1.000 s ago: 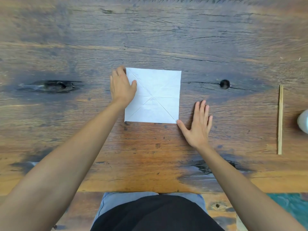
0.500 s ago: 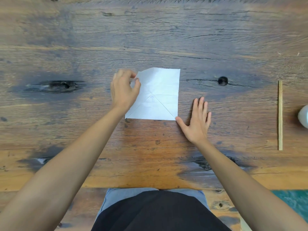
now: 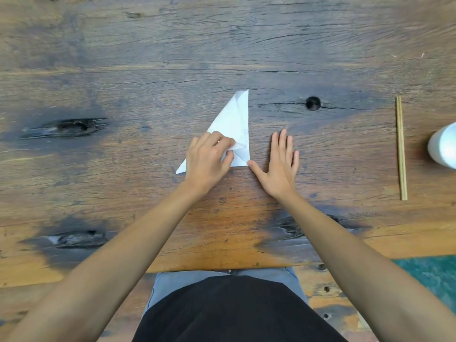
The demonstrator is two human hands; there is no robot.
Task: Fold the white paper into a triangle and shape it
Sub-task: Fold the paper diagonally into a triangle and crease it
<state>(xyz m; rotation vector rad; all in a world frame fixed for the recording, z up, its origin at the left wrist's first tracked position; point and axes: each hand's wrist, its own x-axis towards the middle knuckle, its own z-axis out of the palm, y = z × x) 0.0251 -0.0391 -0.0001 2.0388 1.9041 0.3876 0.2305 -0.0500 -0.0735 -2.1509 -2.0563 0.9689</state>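
The white paper (image 3: 233, 119) lies on the wooden table (image 3: 148, 58), folded over along its diagonal into a triangle shape with a point at the top. My left hand (image 3: 209, 159) pinches the paper's folded-over corner and holds it down near the lower right corner. My right hand (image 3: 280, 164) rests flat on the table just right of the paper, fingers spread, its thumb tip touching the paper's lower right corner. The lower middle of the paper is hidden under my left hand.
A thin wooden stick (image 3: 401, 148) lies lengthwise at the right. A white rounded object (image 3: 444, 145) sits at the right edge, partly cut off. A dark knot hole (image 3: 313, 103) is right of the paper. The table's front edge runs near my lap.
My left hand gripped the paper's upper left corner and carried it down and right across the sheet, turning the flat square into a triangle. My right hand stayed in place.
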